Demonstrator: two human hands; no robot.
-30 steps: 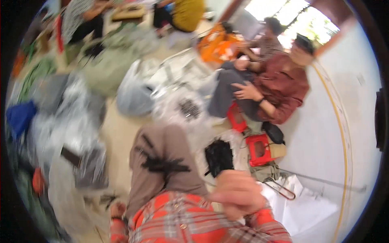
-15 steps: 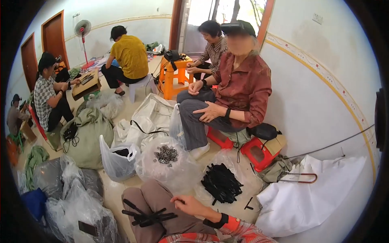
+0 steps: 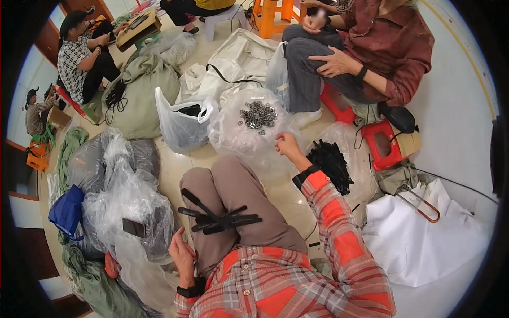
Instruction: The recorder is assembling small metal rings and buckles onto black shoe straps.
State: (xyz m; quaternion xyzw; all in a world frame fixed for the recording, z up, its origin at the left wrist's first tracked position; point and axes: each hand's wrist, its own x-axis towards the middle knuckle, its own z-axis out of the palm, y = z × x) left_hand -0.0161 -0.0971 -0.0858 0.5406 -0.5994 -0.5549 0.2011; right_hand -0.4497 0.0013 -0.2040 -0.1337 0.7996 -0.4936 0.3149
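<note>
Strips (image 3: 218,220) lay across the lap (image 3: 277,230), probably for easy reach, metal pieces (image 3: 259,114) beyond it. Hands were apart: left hand (image 3: 182,254) loosely spread beside the lap, right hand (image 3: 288,148) curled beyond, grip unclear.

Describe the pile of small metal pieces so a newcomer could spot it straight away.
Start at the wearer's brown-trousered knees, mid-picture. Just above them is crumpled translucent plastic, with the small metal pieces heaped in its upper part. They are shiny grey, unlike the long black strips piled to their lower right.
</note>
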